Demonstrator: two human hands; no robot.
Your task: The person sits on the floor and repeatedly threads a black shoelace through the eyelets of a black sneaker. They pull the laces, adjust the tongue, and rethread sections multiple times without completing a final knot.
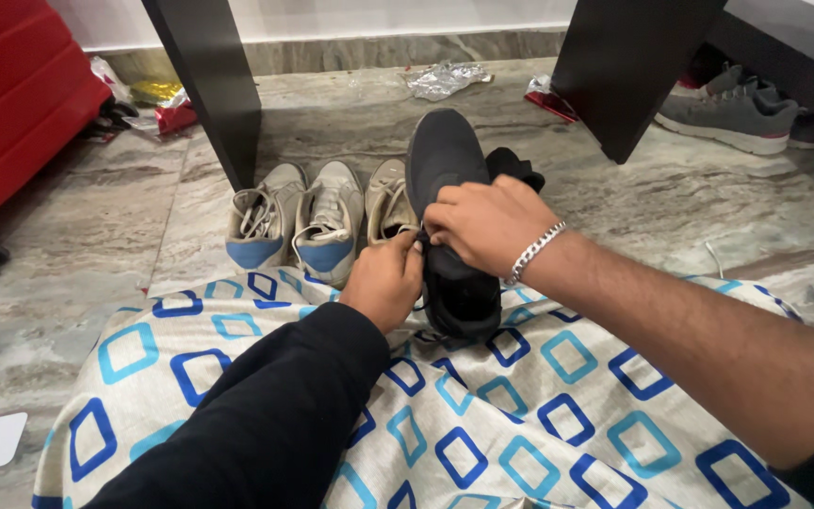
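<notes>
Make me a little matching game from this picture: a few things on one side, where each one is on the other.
Things:
1. black shoe
2. beige sneakers with blue toes
3. red suitcase
4. grey sneaker

Places:
A. far left edge
B. under the furniture, top right
C. between both hands
D. on the floor, left of the hands

Pairs: 1-C, 2-D, 3-A, 4-B

Even, soft indoor light; sharp focus
</notes>
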